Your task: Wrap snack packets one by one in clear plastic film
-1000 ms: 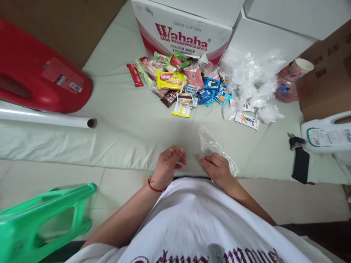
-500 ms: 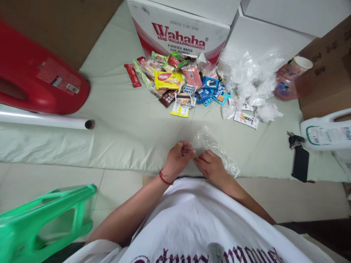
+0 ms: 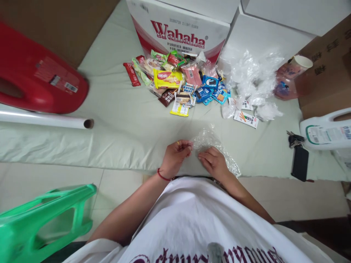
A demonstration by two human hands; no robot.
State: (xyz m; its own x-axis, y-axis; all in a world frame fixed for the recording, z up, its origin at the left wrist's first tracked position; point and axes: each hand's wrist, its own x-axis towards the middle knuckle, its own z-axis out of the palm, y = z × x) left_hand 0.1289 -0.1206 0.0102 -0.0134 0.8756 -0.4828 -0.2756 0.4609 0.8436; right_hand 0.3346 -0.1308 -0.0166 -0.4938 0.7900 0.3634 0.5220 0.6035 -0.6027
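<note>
Here's the bag, thin, clear and crumpled, at the near edge of the table, right in front of the person. It's fingertip work at its rim, by the look of it: the step in hand is probably finding or parting the edge of that slippery plastic. The left hand has thumb and fingers drawn together, seemingly pinching the bag's left edge. Opposite, the right hand is curled, thumb near forefinger, low over the plastic; whether it grips any, I can't tell. The next move would call for a light pinch from each side, so the thin layers don't slip. And the pose: forearms angling in from either side, wrists close to the body, hands just apart and turned toward each other, a red band on the left wrist. Beyond, well apart from the bag, snacks lie heaped before the box, with more crumpled plastic beside them.
</note>
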